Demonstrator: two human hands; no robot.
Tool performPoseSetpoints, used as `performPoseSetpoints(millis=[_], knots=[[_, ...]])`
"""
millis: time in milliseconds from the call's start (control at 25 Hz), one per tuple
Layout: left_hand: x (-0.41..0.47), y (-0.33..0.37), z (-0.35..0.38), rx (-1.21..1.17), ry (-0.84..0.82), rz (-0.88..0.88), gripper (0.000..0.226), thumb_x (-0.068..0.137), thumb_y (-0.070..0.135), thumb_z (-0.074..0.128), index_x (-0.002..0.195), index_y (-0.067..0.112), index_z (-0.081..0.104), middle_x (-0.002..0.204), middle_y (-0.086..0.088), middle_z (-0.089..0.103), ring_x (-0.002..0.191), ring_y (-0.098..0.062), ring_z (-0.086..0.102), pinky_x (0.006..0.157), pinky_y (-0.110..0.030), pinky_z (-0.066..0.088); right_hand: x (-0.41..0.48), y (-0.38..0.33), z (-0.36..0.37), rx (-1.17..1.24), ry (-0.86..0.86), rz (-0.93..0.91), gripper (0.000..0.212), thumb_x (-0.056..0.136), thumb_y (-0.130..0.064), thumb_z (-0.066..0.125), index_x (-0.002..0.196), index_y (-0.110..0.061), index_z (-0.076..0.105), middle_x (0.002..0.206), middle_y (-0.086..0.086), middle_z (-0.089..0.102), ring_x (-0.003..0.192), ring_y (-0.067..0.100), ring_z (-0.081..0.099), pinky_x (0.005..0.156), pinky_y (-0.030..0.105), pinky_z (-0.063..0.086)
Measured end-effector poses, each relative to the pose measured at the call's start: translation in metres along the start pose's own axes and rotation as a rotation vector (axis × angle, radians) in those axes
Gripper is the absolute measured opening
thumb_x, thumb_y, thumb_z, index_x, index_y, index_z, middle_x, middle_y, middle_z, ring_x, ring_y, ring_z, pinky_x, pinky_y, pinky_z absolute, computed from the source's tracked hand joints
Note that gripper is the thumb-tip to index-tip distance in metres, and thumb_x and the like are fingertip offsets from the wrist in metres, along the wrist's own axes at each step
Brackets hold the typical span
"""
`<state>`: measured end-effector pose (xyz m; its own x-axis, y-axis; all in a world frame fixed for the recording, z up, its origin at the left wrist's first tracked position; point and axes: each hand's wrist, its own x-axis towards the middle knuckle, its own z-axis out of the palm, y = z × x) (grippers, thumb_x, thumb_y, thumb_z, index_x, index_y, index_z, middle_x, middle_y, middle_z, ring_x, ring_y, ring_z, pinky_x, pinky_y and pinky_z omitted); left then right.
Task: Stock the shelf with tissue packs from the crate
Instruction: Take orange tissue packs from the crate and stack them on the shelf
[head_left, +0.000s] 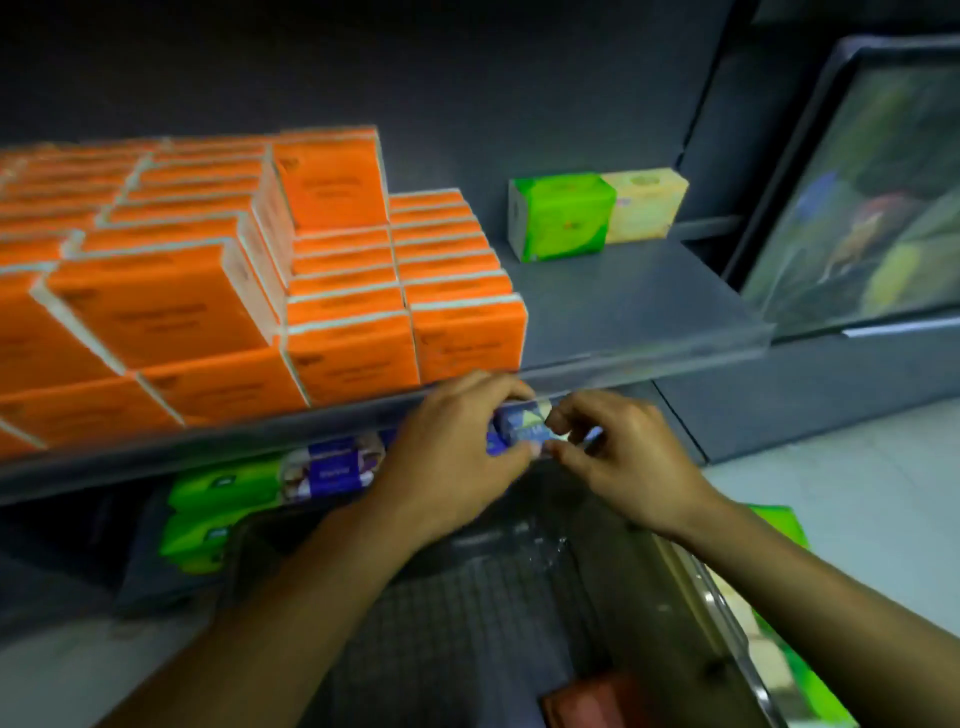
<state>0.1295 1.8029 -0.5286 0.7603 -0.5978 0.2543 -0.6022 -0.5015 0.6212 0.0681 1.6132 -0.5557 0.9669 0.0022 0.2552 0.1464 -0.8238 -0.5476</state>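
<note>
The grey shelf (623, 312) filled most of my view, its left part stacked with orange packs (156, 301). Below it stood the dark crate (467, 623). My left grip (457, 457) was curled round one blue tissue pack (519, 426) and my right grip (623, 457) pinched its end. The pack was held above the crate, just under the shelf's front edge. I judged it light, soft and slick-wrapped, best taken by its short ends without squeezing.

A dark-framed panel (852, 197) with a blurred colourful picture stands at two o'clock, pale floor (841, 483) at four o'clock
</note>
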Motion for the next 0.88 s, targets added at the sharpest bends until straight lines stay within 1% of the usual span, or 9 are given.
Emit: performPoseSetpoints(millis=[80,160,240,320,400,520,720,800,880], knots=[[-0.025,-0.011,0.032,0.013,-0.172,-0.142,0.061,0.072,0.043,0.081,0.127,0.032,0.057,0.127,0.011,0.056,0.116,-0.007,0.054,0.1,-0.028,0.044,-0.031,0.019,0.02,-0.037,-0.124,0.095,0.013,0.082,-0.027,0.073,0.089,-0.023,0.062,0.087,-0.009,0.064,0.078,0.008,0.059,0.07,0.03,0.05],[-0.044,-0.019,0.052,0.018,-0.263,-0.228,0.066,0.073,0.046,0.081,0.132,0.032,0.053,0.131,0.01,0.053,0.119,-0.009,0.052,0.098,-0.024,0.042,-0.051,0.031,0.037,-0.064,-0.221,0.163,0.02,0.084,-0.033,0.072,0.099,-0.025,0.062,0.099,-0.007,0.065,0.088,0.01,0.06,0.076,0.029,0.051],[-0.053,-0.026,0.064,0.024,-0.306,-0.292,0.064,0.075,0.043,0.08,0.132,0.03,0.053,0.133,0.007,0.053,0.119,-0.011,0.052,0.093,-0.022,0.04,-0.061,0.038,0.049,-0.07,-0.268,0.2,0.028,0.083,-0.031,0.072,0.108,-0.023,0.063,0.107,-0.003,0.065,0.096,0.013,0.061,0.078,0.022,0.044],[-0.056,-0.035,0.077,0.045,-0.33,-0.336,0.063,0.076,0.042,0.08,0.132,0.028,0.055,0.132,0.004,0.055,0.119,-0.014,0.054,0.095,-0.025,0.042,-0.065,0.044,0.061,-0.079,-0.313,0.237,0.033,0.081,-0.029,0.073,0.111,-0.02,0.063,0.109,0.001,0.065,0.101,0.016,0.061,0.078,0.018,0.037],[-0.06,-0.047,0.093,0.07,-0.372,-0.371,0.061,0.076,0.042,0.08,0.129,0.027,0.056,0.129,0.002,0.058,0.118,-0.017,0.056,0.097,-0.03,0.046,-0.07,0.054,0.079,-0.092,-0.401,0.292,0.033,0.08,-0.028,0.072,0.111,-0.02,0.063,0.107,0.001,0.063,0.102,0.018,0.06,0.078,0.021,0.039],[-0.072,-0.066,0.125,0.108,-0.475,-0.435,0.055,0.077,0.04,0.08,0.125,0.027,0.058,0.125,0.002,0.062,0.112,-0.018,0.06,0.093,-0.035,0.051,-0.082,0.067,0.11,-0.13,-0.566,0.357,0.029,0.082,-0.027,0.07,0.109,-0.02,0.061,0.104,0.002,0.063,0.103,0.025,0.062,0.077,0.026,0.043],[-0.094,-0.09,0.177,0.088,-0.685,-0.51,0.049,0.079,0.034,0.079,0.123,0.025,0.059,0.124,0.0,0.062,0.109,-0.019,0.061,0.091,-0.038,0.053,-0.115,0.101,0.161,-0.187,-0.888,0.384,0.036,0.084,-0.03,0.069,0.118,-0.019,0.063,0.117,0.008,0.067,0.11,0.029,0.063,0.079,0.025,0.045],[-0.102,-0.098,0.194,0.059,-0.741,-0.524,0.043,0.08,0.033,0.078,0.118,0.025,0.061,0.119,0.0,0.064,0.105,-0.019,0.062,0.088,-0.039,0.054,-0.13,0.117,0.183,-0.183,-1.039,0.395,0.036,0.087,-0.025,0.066,0.123,-0.021,0.064,0.123,0.007,0.065,0.115,0.027,0.061,0.08,0.019,0.042],[-0.109,-0.106,0.208,0.044,-0.772,-0.53,0.041,0.079,0.034,0.077,0.115,0.027,0.061,0.115,0.001,0.066,0.097,-0.017,0.064,0.083,-0.037,0.055,-0.141,0.133,0.198,-0.134,-1.115,0.482,0.035,0.099,-0.02,0.053,0.132,-0.009,0.057,0.122,0.009,0.062,0.114,0.027,0.06,0.071,0.016,0.037]])
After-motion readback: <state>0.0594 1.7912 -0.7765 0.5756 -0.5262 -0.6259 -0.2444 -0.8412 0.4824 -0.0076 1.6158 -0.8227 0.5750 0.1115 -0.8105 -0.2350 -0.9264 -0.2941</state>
